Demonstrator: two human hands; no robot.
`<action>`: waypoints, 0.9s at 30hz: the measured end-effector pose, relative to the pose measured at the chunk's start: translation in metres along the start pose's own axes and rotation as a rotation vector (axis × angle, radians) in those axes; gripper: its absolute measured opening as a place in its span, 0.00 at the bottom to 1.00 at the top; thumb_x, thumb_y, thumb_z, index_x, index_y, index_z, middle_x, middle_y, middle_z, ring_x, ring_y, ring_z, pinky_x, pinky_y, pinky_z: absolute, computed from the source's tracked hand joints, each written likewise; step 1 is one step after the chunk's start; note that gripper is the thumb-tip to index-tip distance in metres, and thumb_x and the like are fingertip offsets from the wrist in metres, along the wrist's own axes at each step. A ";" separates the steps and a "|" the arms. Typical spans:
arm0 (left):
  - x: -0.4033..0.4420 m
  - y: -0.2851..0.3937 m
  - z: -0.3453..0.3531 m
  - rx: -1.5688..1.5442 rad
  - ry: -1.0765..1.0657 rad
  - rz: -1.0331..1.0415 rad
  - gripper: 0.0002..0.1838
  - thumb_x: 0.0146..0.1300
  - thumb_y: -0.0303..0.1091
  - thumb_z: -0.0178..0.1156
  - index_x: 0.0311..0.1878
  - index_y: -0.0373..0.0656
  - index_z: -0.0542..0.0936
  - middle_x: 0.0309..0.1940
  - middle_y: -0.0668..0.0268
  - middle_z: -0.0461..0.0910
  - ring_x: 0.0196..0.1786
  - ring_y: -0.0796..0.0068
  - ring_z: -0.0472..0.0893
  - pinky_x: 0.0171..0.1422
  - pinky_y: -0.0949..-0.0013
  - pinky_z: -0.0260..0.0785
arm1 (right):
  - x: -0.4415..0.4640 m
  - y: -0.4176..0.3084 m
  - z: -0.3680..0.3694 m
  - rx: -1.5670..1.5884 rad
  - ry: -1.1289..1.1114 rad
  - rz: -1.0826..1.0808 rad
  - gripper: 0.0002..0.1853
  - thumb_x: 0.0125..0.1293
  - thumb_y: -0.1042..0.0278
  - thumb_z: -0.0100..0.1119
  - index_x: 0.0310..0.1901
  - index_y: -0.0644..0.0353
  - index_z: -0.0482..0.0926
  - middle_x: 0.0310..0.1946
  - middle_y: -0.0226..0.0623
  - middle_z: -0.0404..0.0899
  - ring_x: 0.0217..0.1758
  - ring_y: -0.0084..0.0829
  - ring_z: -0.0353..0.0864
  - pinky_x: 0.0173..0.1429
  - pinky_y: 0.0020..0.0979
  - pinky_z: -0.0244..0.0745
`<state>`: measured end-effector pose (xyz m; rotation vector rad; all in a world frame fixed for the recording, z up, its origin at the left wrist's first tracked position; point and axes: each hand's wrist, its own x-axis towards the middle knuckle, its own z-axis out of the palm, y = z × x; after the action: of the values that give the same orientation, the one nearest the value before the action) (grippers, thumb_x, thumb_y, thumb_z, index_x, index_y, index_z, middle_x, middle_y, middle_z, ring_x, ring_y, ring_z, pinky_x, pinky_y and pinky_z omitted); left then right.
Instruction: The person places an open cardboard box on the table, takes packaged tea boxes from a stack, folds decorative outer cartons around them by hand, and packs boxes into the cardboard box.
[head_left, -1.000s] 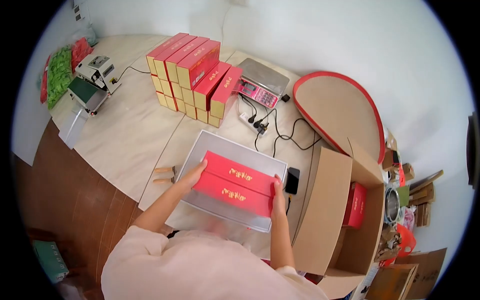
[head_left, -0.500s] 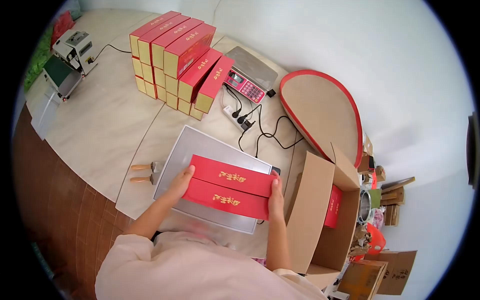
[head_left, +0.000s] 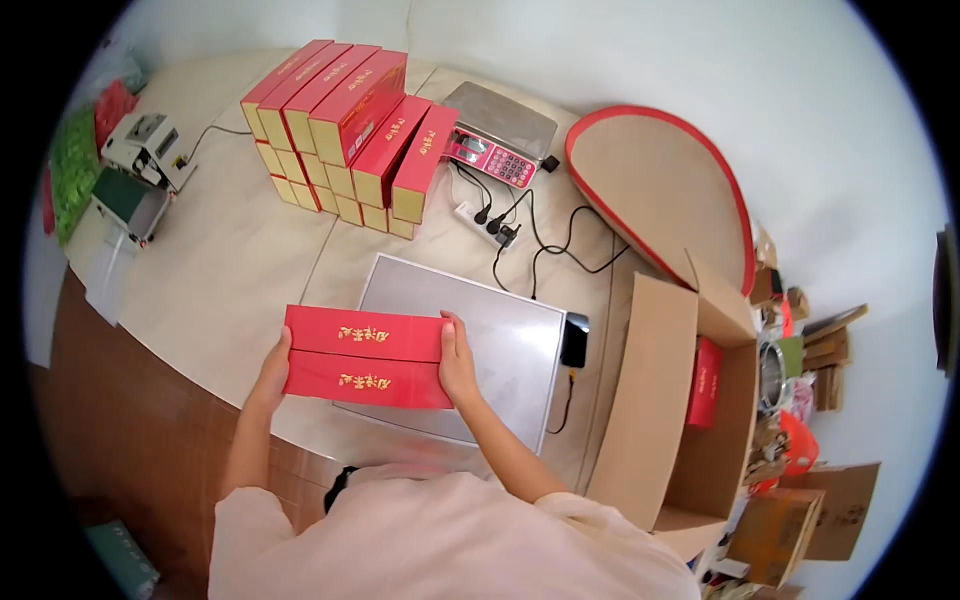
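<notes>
Two red gift boxes with gold lettering, a far one and a near one, are held side by side between my hands. My left hand is closed against their left ends, and my right hand grips the right ends. Both boxes are above the left part of a grey, white-edged panel on the table. A dark phone lies by the panel's right edge. On the right stands an open cardboard carton with a red box inside.
Several red boxes are stacked at the back, beside a scale with a pink keypad. A power strip with black cables lies in front. A red-rimmed round tray leans on the wall. A small machine sits far left.
Both hands have carried the two red boxes left and levelled them, uncovering more of the panel and the phone. The wooden-handled tools on the left are no longer visible. The view has shifted slightly.
</notes>
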<state>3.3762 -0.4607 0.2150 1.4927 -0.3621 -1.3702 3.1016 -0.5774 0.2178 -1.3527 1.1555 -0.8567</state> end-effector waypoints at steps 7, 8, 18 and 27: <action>-0.020 0.024 0.045 0.155 0.006 0.071 0.35 0.72 0.56 0.36 0.65 0.32 0.64 0.64 0.55 0.67 0.66 0.68 0.66 0.69 0.68 0.56 | 0.002 0.016 -0.034 -0.063 0.116 -0.040 0.25 0.75 0.50 0.30 0.58 0.62 0.67 0.51 0.53 0.74 0.57 0.48 0.72 0.62 0.38 0.64; -0.021 0.028 0.056 0.210 -0.007 0.128 0.34 0.73 0.55 0.36 0.65 0.32 0.64 0.64 0.54 0.66 0.66 0.67 0.65 0.70 0.68 0.54 | 0.002 0.019 -0.044 -0.070 0.135 -0.059 0.25 0.75 0.50 0.30 0.57 0.62 0.68 0.49 0.54 0.75 0.55 0.48 0.74 0.61 0.39 0.65; 0.017 -0.005 0.159 0.455 -0.294 0.170 0.36 0.72 0.58 0.34 0.67 0.33 0.62 0.66 0.56 0.64 0.69 0.66 0.62 0.72 0.67 0.50 | -0.040 0.033 -0.154 -0.182 0.403 0.029 0.25 0.75 0.50 0.30 0.55 0.63 0.70 0.47 0.51 0.76 0.53 0.46 0.74 0.59 0.37 0.65; 0.026 -0.044 0.169 0.255 -0.310 0.080 0.36 0.71 0.59 0.36 0.66 0.35 0.65 0.65 0.58 0.66 0.66 0.68 0.65 0.69 0.67 0.56 | -0.046 0.050 -0.175 -0.202 0.388 0.115 0.29 0.73 0.46 0.35 0.59 0.67 0.66 0.56 0.52 0.70 0.61 0.45 0.68 0.65 0.35 0.59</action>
<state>3.2205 -0.5418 0.1954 1.4499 -0.8098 -1.5366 2.9152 -0.5779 0.1972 -1.2983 1.6411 -0.9642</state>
